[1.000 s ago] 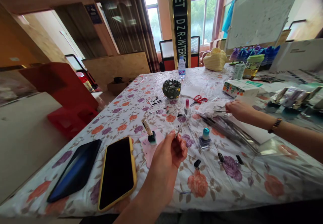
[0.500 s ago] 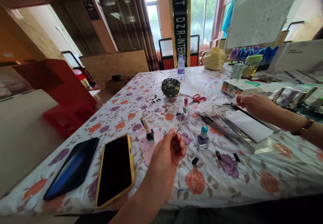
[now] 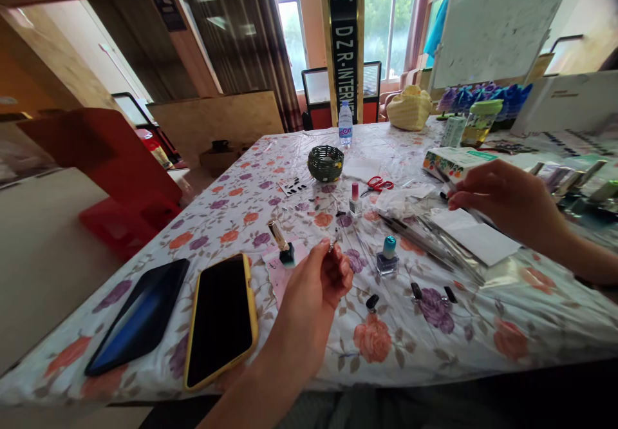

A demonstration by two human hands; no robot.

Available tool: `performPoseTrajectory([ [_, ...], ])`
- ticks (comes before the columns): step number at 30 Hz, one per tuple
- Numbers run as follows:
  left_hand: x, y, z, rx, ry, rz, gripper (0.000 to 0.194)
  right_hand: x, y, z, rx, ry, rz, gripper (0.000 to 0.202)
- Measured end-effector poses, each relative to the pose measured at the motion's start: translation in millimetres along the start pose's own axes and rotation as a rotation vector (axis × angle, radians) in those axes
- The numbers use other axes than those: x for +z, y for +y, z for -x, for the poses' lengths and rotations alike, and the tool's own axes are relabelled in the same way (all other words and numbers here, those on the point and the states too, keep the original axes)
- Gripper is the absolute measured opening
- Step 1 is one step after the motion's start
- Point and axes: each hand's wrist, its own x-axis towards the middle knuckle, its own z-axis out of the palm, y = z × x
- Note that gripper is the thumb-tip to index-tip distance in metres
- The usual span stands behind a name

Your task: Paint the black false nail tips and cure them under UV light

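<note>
My left hand (image 3: 321, 281) is closed in a pinch over the table, around a small thing too tiny to name. My right hand (image 3: 502, 194) grips a slim pen-like tool (image 3: 443, 176) near the white paper (image 3: 476, 234). Beside my left hand stand a nail polish bottle with a blue cap (image 3: 387, 260) and a dark green one with a gold cap (image 3: 286, 252), the latter on a pink sheet (image 3: 275, 276). Several small black nail tips (image 3: 371, 302) lie on the tablecloth to the right. A clear polish bottle with a pink cap (image 3: 355, 205) stands farther back.
Two phones, one dark (image 3: 140, 316) and one yellow-cased (image 3: 222, 323), lie at left. Farther back are a woven basket (image 3: 324, 165), red-handled scissors (image 3: 380, 184) and a water bottle (image 3: 345, 126). Long grey tools (image 3: 420, 242) and a tissue box (image 3: 454, 162) are at right.
My right hand has taken up the slim tool and turned, its wrist now lower and farther right. My left hand keeps its pinch in nearly the same place.
</note>
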Motion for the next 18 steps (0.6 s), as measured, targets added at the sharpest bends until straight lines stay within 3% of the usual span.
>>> performPoseTrajectory([
  [4, -0.4, 0.1, 0.7, 0.007, 0.007, 0.002, 0.018, 20.4, -4.8, 11.4, 0.008, -0.035, -0.235, 0.01],
  [8, -1.2, 0.2, 1.2, 0.015, -0.003, 0.007, 0.018, 40.4, 4.1, 20.8, 0.023, -0.151, -0.308, 0.005],
  [13, -1.9, 0.8, 1.0, 0.014, -0.014, 0.019, 0.018, 46.8, 12.0, 29.3, -0.032, -0.298, -0.216, 0.009],
  [18, -2.2, 0.2, -1.0, 0.019, -0.017, 0.0, 0.018, 35.1, 14.6, 30.2, -0.217, -0.265, 0.011, 0.02],
])
